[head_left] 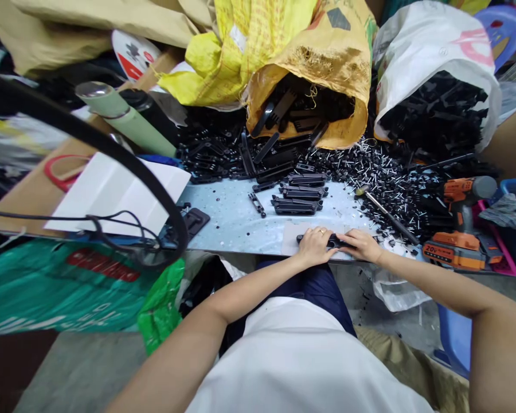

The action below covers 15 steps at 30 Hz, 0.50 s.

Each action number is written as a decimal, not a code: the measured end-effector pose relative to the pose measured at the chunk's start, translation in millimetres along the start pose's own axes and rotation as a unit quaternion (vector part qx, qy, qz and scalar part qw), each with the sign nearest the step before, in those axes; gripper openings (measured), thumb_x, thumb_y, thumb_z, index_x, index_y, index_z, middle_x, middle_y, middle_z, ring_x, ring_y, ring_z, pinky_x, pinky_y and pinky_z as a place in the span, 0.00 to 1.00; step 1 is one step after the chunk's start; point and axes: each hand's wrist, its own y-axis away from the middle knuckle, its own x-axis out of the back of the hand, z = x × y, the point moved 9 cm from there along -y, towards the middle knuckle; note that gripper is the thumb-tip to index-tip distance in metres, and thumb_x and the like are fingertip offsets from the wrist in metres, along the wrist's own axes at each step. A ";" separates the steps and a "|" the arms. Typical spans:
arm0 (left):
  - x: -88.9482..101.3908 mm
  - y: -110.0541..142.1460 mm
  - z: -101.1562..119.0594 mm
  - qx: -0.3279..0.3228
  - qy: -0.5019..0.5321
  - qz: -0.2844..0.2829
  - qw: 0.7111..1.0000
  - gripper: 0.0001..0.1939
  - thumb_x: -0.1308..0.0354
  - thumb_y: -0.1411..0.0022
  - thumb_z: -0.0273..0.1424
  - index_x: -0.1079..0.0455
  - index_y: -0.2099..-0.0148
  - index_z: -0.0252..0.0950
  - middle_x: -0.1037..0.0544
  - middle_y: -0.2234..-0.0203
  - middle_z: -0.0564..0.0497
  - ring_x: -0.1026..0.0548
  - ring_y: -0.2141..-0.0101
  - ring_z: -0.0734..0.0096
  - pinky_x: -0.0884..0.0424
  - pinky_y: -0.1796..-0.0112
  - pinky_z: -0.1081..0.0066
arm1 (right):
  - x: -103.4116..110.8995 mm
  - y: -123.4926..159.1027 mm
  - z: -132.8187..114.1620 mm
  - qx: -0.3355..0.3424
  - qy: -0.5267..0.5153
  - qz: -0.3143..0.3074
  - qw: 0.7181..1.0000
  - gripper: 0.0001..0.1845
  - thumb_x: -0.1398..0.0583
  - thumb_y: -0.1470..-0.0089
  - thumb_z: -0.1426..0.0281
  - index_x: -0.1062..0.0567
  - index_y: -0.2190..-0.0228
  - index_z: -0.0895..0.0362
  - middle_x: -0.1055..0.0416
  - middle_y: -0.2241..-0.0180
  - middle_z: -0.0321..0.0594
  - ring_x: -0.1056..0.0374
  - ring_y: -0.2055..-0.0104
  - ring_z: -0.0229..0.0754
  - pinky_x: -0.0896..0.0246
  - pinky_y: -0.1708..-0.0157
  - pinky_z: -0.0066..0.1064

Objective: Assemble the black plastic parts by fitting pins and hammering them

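At the front edge of the table, a long black plastic part [336, 241] lies on a pale pad [289, 241]. My left hand [315, 246] is closed over its left and middle stretch, a ring on one finger. From the other side, my right hand [361, 245] presses its fingers together on the part's right end. Just beyond my hands, several similar black plastic assemblies [297, 205] lie in a row. A smaller black link piece [257, 205] rests to their left. The fingers hide much of the held part.
Loose screws [376, 172] spread across the right side, with a hammer-like tool [387, 213] among them. An orange cordless drill [460, 252] stands at the far right. Behind are a yellow sack [344, 57] and a white sack [430, 34] of black parts. A black cable [112, 155] arches at left.
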 end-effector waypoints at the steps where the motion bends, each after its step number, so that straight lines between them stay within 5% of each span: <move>1: 0.6 0.4 0.7 -0.005 -0.006 -0.001 1.000 0.22 0.44 0.45 0.43 0.34 0.55 0.31 0.27 0.63 0.41 0.30 0.59 0.57 0.38 0.60 0.63 | 0.2 -1.2 -2.4 0.027 -0.003 -0.012 1.000 0.23 0.53 0.41 0.58 0.30 0.52 0.57 0.31 0.71 0.42 0.36 0.68 0.38 0.41 0.70 0.28; 5: 4.1 2.2 7.5 -0.064 -0.052 0.000 0.997 0.25 0.45 0.43 0.43 0.36 0.51 0.28 0.26 0.62 0.40 0.30 0.59 0.57 0.36 0.62 0.64 | 7.7 -3.9 2.5 0.042 0.056 -0.034 0.997 0.26 0.55 0.41 0.54 0.29 0.55 0.58 0.30 0.69 0.44 0.35 0.68 0.39 0.43 0.70 0.28; 9: 13.5 3.1 -4.1 -0.072 -0.108 0.018 0.991 0.21 0.50 0.39 0.41 0.32 0.58 0.26 0.26 0.70 0.39 0.28 0.65 0.58 0.35 0.67 0.66 | 23.9 -3.9 11.7 -0.047 0.146 -0.033 0.988 0.33 0.55 0.46 0.46 0.26 0.75 0.60 0.33 0.79 0.43 0.38 0.76 0.39 0.48 0.77 0.29; 12: 35.7 15.2 -7.6 -0.106 -0.064 0.051 0.991 0.24 0.59 0.35 0.43 0.32 0.72 0.31 0.28 0.79 0.44 0.29 0.73 0.64 0.36 0.73 0.69 | 47.5 -8.6 -13.8 -0.035 0.106 -0.016 0.994 0.33 0.56 0.46 0.46 0.32 0.84 0.58 0.39 0.84 0.39 0.43 0.81 0.36 0.53 0.80 0.28; 15: 75.3 47.2 10.6 -0.199 0.067 0.106 0.972 0.29 0.68 0.34 0.44 0.34 0.75 0.35 0.31 0.83 0.48 0.31 0.79 0.70 0.37 0.76 0.71 | 76.1 -18.2 -62.9 0.046 -0.045 -0.011 0.998 0.31 0.58 0.43 0.49 0.34 0.83 0.57 0.42 0.85 0.36 0.44 0.82 0.34 0.53 0.80 0.27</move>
